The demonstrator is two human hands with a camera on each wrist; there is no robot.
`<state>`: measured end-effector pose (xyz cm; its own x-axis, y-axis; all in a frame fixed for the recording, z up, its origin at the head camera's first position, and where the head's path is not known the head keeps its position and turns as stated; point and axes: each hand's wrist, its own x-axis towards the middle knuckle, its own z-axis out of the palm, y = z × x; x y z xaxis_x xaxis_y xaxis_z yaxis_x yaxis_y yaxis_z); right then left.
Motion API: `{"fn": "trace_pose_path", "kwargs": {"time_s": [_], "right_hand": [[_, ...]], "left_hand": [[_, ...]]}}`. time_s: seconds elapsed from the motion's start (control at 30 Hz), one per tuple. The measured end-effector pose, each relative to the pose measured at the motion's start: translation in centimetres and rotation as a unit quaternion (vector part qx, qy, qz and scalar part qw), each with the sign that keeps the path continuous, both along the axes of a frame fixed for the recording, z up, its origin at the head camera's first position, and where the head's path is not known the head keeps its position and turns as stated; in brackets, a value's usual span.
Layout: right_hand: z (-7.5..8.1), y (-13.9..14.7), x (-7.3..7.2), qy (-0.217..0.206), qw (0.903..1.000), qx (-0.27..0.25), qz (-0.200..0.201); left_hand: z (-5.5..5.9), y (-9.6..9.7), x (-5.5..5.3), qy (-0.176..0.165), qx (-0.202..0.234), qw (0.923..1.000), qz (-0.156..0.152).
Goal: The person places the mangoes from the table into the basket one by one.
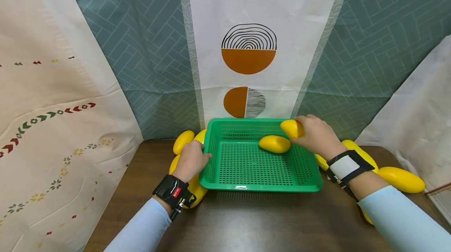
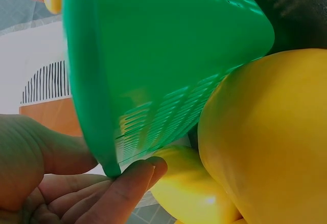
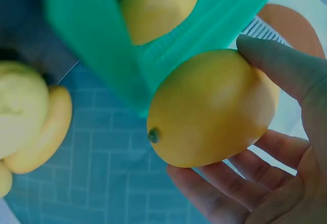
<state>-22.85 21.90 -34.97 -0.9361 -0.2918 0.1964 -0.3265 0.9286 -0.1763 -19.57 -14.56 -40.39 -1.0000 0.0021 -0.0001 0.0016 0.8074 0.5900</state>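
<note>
A green plastic basket [image 1: 267,187] with slotted walls stands on the table, and one yellow mango [image 1: 275,144] lies inside toward its right back. My left hand [image 1: 192,160] grips the basket's left rim, thumb on one side and fingers on the other in the left wrist view. Above the basket's back right corner, my right hand [image 1: 315,134] holds another mango [image 3: 214,109] between thumb and fingers. Its small green stem end shows in the right wrist view. That mango is raised clear of the one in the basket.
Several yellow fruits [image 1: 183,141] lie close along the basket's left side, some partly hidden by my left hand. More, including a long yellow one [image 1: 401,179], lie on the right beneath my right forearm. A patterned cloth [image 1: 246,60] hangs behind the brown table [image 1: 246,224].
</note>
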Motion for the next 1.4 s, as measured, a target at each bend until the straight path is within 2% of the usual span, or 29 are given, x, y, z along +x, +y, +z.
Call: {"fn": "trace_pose_path", "kwargs": {"time_s": [0.3, 0.53, 0.9, 1.23, 1.4], "right_hand": [[-1.2, -3.4, -1.6, -0.032, 0.9981, 0.036, 0.038], [-2.5, -5.3, -2.1, -0.055, 0.9932, 0.072, 0.073], [-4.4, -6.1, -2.1, -0.089, 0.9852, 0.110, 0.097], [-5.3, -6.1, -1.6, -0.112, 0.9823, 0.109, 0.103], [-5.6, -6.2, -1.3, -0.111, 0.9813, 0.117, 0.105]], "left_hand": [[0.1, 0.0, 0.1, -0.005, 0.006, 1.0000, 0.000], [0.1, 0.1, 0.2, -0.012, 0.013, 0.9998, 0.000], [0.2, 0.0, 0.0, -0.016, 0.008, 0.9998, 0.003], [0.1, -0.1, -0.1, -0.015, 0.008, 0.9999, 0.000], [0.1, -0.1, -0.1, -0.011, 0.011, 0.9999, -0.004]]}}
